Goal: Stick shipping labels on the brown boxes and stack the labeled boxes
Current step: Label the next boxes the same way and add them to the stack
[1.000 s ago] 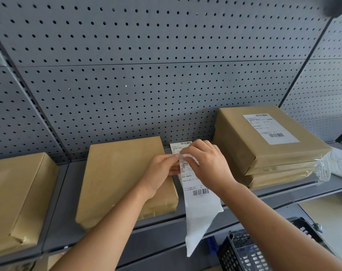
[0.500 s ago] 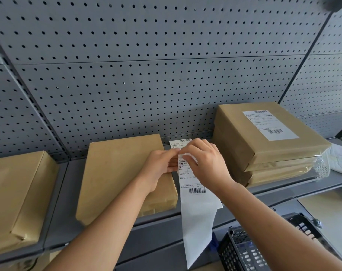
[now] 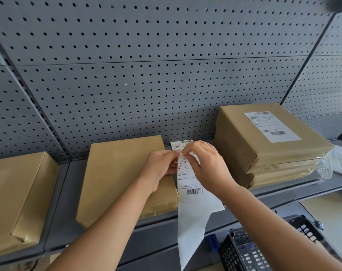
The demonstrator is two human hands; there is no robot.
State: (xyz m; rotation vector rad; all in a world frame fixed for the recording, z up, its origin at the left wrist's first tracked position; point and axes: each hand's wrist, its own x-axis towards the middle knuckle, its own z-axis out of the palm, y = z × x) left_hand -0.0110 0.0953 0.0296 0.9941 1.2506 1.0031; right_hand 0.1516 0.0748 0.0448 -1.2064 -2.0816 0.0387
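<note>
We face a grey pegboard wall point(image 3: 166, 75) with a grey shelf point(image 3: 64, 202) running below it. On the shelf at the right is a stack of brown boxes point(image 3: 273, 163), and the top one has a white label point(image 3: 272, 127) on it. A bare brown box point(image 3: 15, 196) lies at the left and another, the middle box point(image 3: 123, 173), lies in front of us. A long label strip point(image 3: 193, 202) hangs past the shelf edge between the middle box and the stack, and it covers part of the shelf front. The left hand point(image 3: 160, 169) and right hand point(image 3: 207, 167) meet at the upper part of the strip, each grip closed in a fingertip pinch on it. A black basket point(image 3: 244, 251) sits low at the right. Since a second ago both pinches have kept their place, and no box has moved.
</note>
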